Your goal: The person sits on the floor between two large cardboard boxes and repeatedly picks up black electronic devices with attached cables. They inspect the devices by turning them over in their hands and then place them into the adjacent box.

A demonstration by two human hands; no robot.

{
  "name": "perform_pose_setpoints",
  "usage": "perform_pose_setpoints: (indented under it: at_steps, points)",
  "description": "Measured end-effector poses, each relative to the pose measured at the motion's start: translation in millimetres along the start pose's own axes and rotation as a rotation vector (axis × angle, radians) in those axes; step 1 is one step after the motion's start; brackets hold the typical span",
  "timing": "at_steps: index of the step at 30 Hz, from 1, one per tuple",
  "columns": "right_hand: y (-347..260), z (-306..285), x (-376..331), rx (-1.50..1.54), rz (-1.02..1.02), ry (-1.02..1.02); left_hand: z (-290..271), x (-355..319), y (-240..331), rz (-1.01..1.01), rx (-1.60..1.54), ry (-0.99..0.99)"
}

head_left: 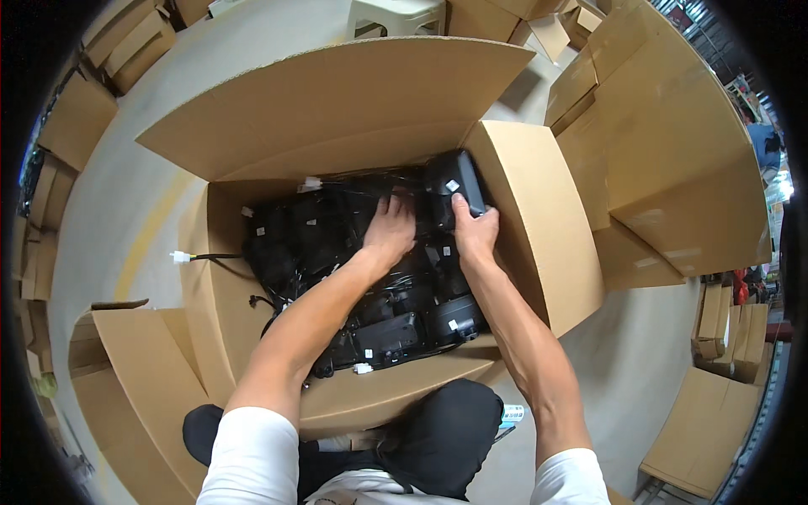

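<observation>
An open cardboard box (337, 109) stands before me, holding several black plastic parts (383, 332) with small white labels, cables and plugs. In its far right corner my right hand (475, 229) grips a black plastic housing (449, 178), thumb on top near a white label. The fingers on the far side of that housing are hidden. My left hand (392, 229) reaches in among the parts left of the housing, its fingertips partly hidden by dark plastic; whether it grasps anything does not show. A white connector (180, 257) on a black cable hangs over the box's left wall.
The box's right flap (539, 219) is folded outward beside my right forearm. A tall cardboard carton (673, 160) stands at the right, another opened carton (139, 379) at the lower left. Beyond the far flap is a white plastic stool (396, 15). More cartons line both sides.
</observation>
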State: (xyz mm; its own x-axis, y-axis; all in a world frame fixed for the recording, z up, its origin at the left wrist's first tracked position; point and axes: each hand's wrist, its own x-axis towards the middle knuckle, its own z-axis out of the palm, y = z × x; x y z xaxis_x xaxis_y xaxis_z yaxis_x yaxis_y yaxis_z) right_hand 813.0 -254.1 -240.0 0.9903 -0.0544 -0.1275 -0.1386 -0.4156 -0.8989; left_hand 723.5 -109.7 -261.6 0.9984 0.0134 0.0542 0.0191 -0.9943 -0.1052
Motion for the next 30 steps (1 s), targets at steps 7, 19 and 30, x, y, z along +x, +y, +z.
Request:
perform_pose_setpoints:
  at_steps: [7,19,30]
  points:
    - [72.2,31.4,74.9,0.606,0.574,-0.213,-3.1,11.9,-6.6,-0.087,-0.340,0.064]
    - [128.9,50.0,105.8,0.531,0.536,-0.618,-209.7,-244.8,-119.8,0.108,-0.164,0.244]
    - [20.4,-22.4,15.7,-0.293,0.022,-0.794,-222.9,-743.1,-184.2,-1.553,-0.435,0.012]
